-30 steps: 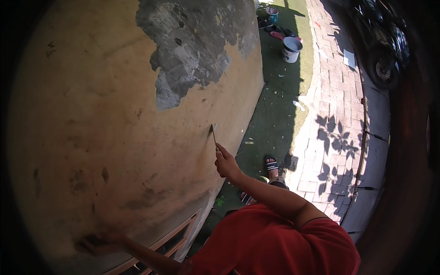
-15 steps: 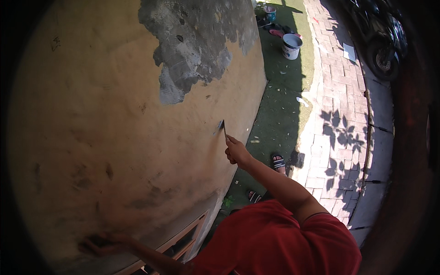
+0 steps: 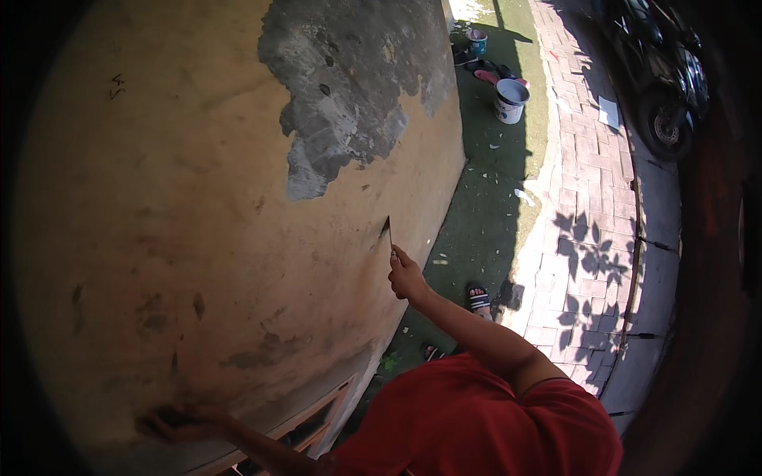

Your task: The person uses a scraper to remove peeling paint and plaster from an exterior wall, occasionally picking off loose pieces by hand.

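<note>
In my right hand (image 3: 407,274) is a scraper (image 3: 390,230) with a thin blade and a light handle, my fingers wrapped round the handle. Its blade tip meets the yellowish painted wall (image 3: 238,262), beside a small dark mark. Up from it, a large grey patch (image 3: 349,95) of bare surface shows where the paint is gone, with ragged edges. At the lower left, my left hand (image 3: 181,424) rests against the wall in shade, its fingers stretched out and partly lost in the dark. Nothing can be made out in it.
A wooden-framed opening (image 3: 317,420) lies low in the wall. On the green ground strip (image 3: 480,198) stand a white bucket (image 3: 510,103) and a smaller pail (image 3: 477,41), with shoes (image 3: 496,73) between. Paint flakes lie scattered. A motorcycle (image 3: 667,87) is parked past the brick paving (image 3: 587,166).
The scraper and my right hand sit slightly lower in the view, as does the whole scene. The scraper's blade now looks more edge-on. My left hand has stayed at its place.
</note>
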### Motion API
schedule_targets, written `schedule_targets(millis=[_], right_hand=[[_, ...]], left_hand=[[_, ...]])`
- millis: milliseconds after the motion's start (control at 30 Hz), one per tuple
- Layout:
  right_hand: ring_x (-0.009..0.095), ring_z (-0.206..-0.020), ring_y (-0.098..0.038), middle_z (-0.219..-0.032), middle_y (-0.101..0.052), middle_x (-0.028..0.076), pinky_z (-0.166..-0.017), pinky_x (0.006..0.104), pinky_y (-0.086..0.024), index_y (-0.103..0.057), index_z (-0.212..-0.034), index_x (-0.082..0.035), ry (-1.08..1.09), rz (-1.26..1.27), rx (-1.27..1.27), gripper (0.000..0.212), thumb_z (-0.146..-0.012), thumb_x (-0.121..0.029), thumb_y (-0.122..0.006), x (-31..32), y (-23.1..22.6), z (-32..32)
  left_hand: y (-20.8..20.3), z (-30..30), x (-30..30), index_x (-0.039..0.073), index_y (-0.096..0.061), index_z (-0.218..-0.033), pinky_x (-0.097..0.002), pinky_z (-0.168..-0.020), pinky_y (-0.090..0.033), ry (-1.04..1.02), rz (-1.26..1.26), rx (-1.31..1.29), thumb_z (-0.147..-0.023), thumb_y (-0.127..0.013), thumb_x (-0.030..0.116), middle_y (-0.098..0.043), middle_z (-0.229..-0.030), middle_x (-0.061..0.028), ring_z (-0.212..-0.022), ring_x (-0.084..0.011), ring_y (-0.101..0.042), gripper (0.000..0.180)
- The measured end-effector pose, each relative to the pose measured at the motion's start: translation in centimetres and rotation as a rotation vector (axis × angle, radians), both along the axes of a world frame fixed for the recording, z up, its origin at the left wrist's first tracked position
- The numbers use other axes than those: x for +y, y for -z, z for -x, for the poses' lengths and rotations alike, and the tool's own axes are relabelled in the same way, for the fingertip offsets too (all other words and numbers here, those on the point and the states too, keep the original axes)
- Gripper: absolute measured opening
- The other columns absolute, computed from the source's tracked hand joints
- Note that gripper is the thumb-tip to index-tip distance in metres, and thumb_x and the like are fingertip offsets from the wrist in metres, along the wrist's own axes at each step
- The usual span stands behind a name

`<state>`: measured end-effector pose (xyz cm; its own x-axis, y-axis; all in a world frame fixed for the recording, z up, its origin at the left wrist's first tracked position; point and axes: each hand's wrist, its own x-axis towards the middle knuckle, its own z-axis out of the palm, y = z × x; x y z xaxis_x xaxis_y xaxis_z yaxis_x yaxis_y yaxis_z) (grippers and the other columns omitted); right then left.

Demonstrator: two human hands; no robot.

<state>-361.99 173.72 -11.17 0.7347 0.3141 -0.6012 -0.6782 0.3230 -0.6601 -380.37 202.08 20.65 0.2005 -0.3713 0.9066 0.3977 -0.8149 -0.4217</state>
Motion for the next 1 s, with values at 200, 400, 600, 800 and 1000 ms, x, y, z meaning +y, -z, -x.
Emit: schedule_targets(millis=[200,400,600,800,1000], right_hand=[[0.008,-0.044,-0.032,-0.061,-0.039,-0.002,-0.04,0.0299,-0.029,-0.031,-0.154,-0.014,0.057,0.102,-0.128,0.052,-0.105,-0.03,-0.041,-2.4,-1.6,-5.2],[0.021,-0.081,-0.061,-0.094,-0.064,0.018,-0.082,0.0356,-0.049,-0.037,-0.148,0.0,0.075,0.281,-0.448,0.053,-0.103,-0.028,-0.041,-2.8,-4.4,-4.6],[0.018,-0.064,-0.057,-0.076,-0.06,0.012,-0.065,0.0359,-0.049,-0.038,-0.148,-0.002,0.114,0.257,-0.599,0.051,-0.105,-0.028,-0.038,-4.7,-9.3,-6.9],[0.008,-0.044,-0.027,-0.061,-0.035,-0.004,-0.041,0.0265,-0.022,-0.028,-0.155,-0.012,0.171,-0.22,-0.176,0.051,-0.106,-0.024,-0.036,-8.3,-8.1,-12.6],[0.01,-0.051,-0.033,-0.066,-0.037,-0.001,-0.045,0.0264,-0.026,-0.021,-0.157,-0.011,0.094,-0.348,-0.134,0.056,-0.103,-0.019,-0.035,-8.6,-12.9,-10.7]], left_hand=[[-0.1,-0.3,-0.1,-0.006,-0.054,-0.129,-0.0517,-0.111,-0.036,-0.034,-0.031,0.007,-0.102,-0.053,0.029,-0.046,-0.141,-0.0286,-0.137,-0.0428,-0.041,0.044],[-0.2,-1.0,-0.8,-0.006,-0.052,-0.131,-0.0518,-0.111,-0.036,-0.023,-0.032,0.007,-0.102,-0.054,0.028,-0.043,-0.144,-0.0286,-0.137,-0.043,-0.041,0.045],[-0.1,-0.2,-0.2,-0.006,-0.05,-0.132,-0.0525,-0.11,-0.037,-0.057,-0.036,0.028,-0.102,-0.054,0.03,-0.042,-0.145,-0.029,-0.137,-0.0438,-0.041,0.047],[-0.2,-0.6,-0.7,-0.004,-0.049,-0.133,-0.0536,-0.108,-0.039,-0.075,-0.058,0.028,-0.102,-0.052,0.036,-0.044,-0.143,-0.0277,-0.135,-0.0445,-0.042,0.051],[0.1,-0.7,-0.7,-0.002,-0.045,-0.135,-0.0533,-0.111,-0.036,-0.076,-0.02,0.058,-0.102,-0.054,0.029,-0.036,-0.148,-0.0274,-0.14,-0.0432,-0.036,0.047]])
